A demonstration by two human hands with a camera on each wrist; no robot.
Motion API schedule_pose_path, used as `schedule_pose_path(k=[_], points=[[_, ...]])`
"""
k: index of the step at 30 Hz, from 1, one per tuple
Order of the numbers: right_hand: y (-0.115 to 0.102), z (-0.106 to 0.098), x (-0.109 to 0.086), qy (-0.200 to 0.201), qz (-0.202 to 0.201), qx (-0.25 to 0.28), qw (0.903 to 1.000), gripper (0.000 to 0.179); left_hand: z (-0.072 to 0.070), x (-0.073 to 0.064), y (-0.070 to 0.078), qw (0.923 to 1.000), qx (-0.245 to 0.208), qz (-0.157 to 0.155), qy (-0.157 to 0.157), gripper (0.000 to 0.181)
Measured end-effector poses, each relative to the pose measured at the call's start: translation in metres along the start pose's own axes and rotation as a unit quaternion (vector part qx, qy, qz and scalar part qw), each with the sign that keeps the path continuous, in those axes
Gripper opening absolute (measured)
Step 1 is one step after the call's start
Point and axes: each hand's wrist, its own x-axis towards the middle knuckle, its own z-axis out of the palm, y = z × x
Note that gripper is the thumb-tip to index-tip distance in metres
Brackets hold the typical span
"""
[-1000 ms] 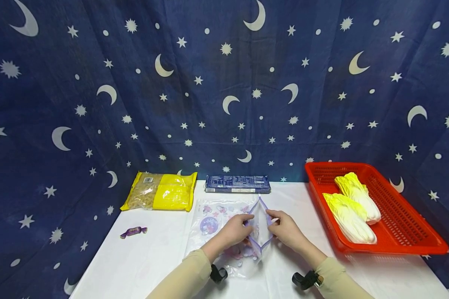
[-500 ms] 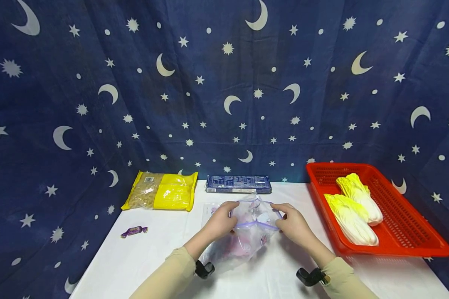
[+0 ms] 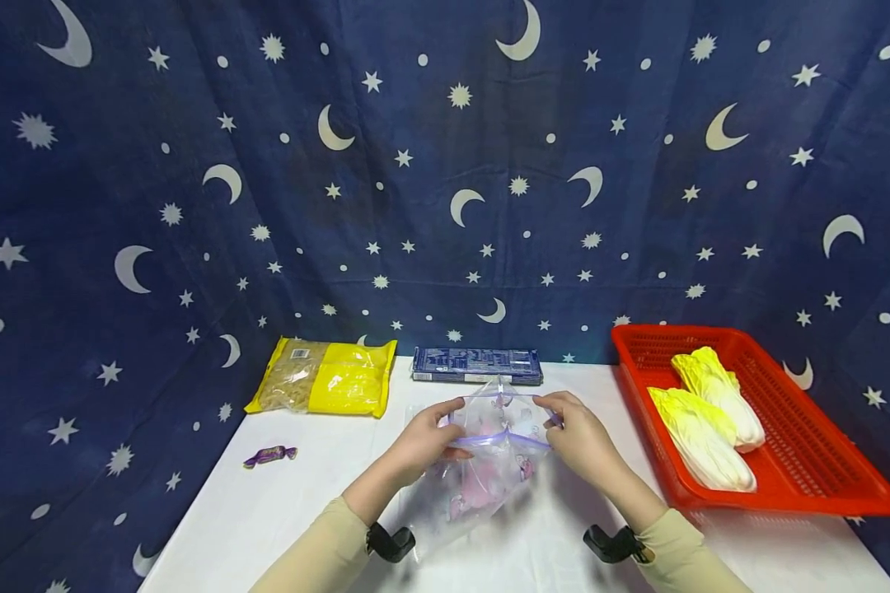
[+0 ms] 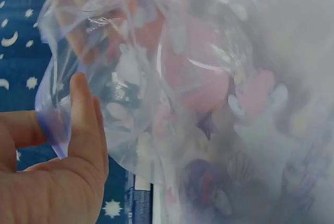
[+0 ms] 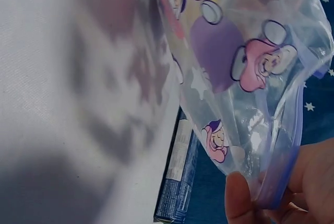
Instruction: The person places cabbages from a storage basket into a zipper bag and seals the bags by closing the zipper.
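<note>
A clear zip-lock bag (image 3: 482,486) with pink and purple cartoon prints hangs between both hands, tilted above the white table. Its mouth, edged by a purple zip strip (image 3: 482,441), is spread wide and faces up. My left hand (image 3: 423,441) pinches the left corner of that mouth; in the left wrist view the thumb and fingers lie on either side of the strip. The opposite corner is pinched by my right hand (image 3: 582,436). From the right wrist, the bag's printed side (image 5: 219,57) shows close up, with the strip between thumb and fingers.
Beyond the bag lies a flat blue packet (image 3: 477,366). A yellow bag of pasta-like pieces (image 3: 352,379) is at the back left, with a purple wrapped candy (image 3: 270,456) nearer. At right, a red basket (image 3: 823,461) holds two Chinese cabbages (image 3: 700,441).
The bag's mouth has gone from a narrow diamond to a wide opening as my hands moved apart. The bag has come up off the table and tilted.
</note>
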Motion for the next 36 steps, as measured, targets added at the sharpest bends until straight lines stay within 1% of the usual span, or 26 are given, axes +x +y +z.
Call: schedule_pose_path(k=[3,4,6,7,8,10,11,13,15,16,17,19,21,23,24,26,28,31,36], points=[[0.000,0.002,-0.001,0.004,-0.009,-0.009,0.9999,0.047,-0.003,0.001,-0.001,0.9980,-0.057,-0.022,-0.013,0.064],[0.000,0.003,-0.001,0.005,-0.009,-0.008,0.9999,0.047,-0.003,0.001,-0.001,0.9972,-0.068,-0.028,-0.016,0.065],[0.001,0.004,-0.001,0.004,-0.011,-0.004,0.9999,0.047,-0.004,0.000,-0.002,0.9972,-0.065,-0.031,-0.020,0.067],[0.002,0.003,-0.001,0.001,-0.011,0.004,0.9999,0.047,-0.005,0.000,-0.002,0.9980,-0.050,-0.030,-0.023,0.068],[0.002,0.003,-0.001,-0.002,-0.010,0.014,0.9999,0.048,-0.005,0.000,-0.003,0.9991,-0.024,-0.022,-0.027,0.070],[0.003,0.002,0.000,-0.014,0.003,0.042,0.9990,0.049,-0.005,-0.001,-0.005,0.9983,0.046,0.002,-0.035,0.074],[0.004,0.001,0.000,-0.019,0.012,0.054,0.9983,0.050,-0.006,-0.002,-0.005,0.9960,0.080,0.015,-0.038,0.075],[0.005,0.000,0.000,-0.027,0.028,0.072,0.9966,0.051,-0.006,-0.002,-0.008,0.9881,0.143,0.045,-0.037,0.078],[0.007,0.000,0.001,-0.033,0.037,0.074,0.9960,0.054,-0.005,-0.002,-0.010,0.9812,0.178,0.066,-0.036,0.078],[0.007,0.001,0.001,-0.033,0.038,0.069,0.9964,0.054,-0.005,-0.001,-0.012,0.9803,0.181,0.071,-0.034,0.078],[0.008,0.002,0.001,-0.033,0.036,0.064,0.9968,0.055,-0.005,-0.001,-0.014,0.9805,0.181,0.071,-0.031,0.077],[0.011,0.006,0.001,-0.031,0.028,0.055,0.9976,0.058,-0.004,0.000,-0.018,0.9850,0.157,0.066,-0.030,0.075],[0.013,0.009,0.000,-0.031,0.023,0.054,0.9978,0.058,-0.004,0.001,-0.021,0.9920,0.111,0.051,-0.031,0.074],[0.015,0.012,-0.001,-0.031,0.019,0.062,0.9974,0.058,-0.005,0.002,-0.022,0.9972,0.056,0.033,-0.037,0.075],[0.015,0.013,-0.002,-0.033,0.015,0.069,0.9970,0.059,-0.005,0.002,-0.022,0.9983,0.033,0.026,-0.042,0.076],[0.014,0.015,-0.003,-0.035,0.012,0.082,0.9959,0.058,-0.006,0.002,-0.023,0.9985,0.008,0.016,-0.052,0.077],[0.014,0.016,-0.005,-0.035,0.013,0.094,0.9948,0.058,-0.007,0.001,-0.023,0.9981,0.005,0.010,-0.060,0.078],[0.015,0.017,-0.005,-0.035,0.015,0.105,0.9937,0.059,-0.009,0.000,-0.023,0.9972,0.018,0.006,-0.072,0.080],[0.020,0.016,-0.006,-0.033,0.030,0.104,0.9936,0.057,-0.012,-0.001,-0.026,0.9953,0.022,0.016,-0.093,0.082]])
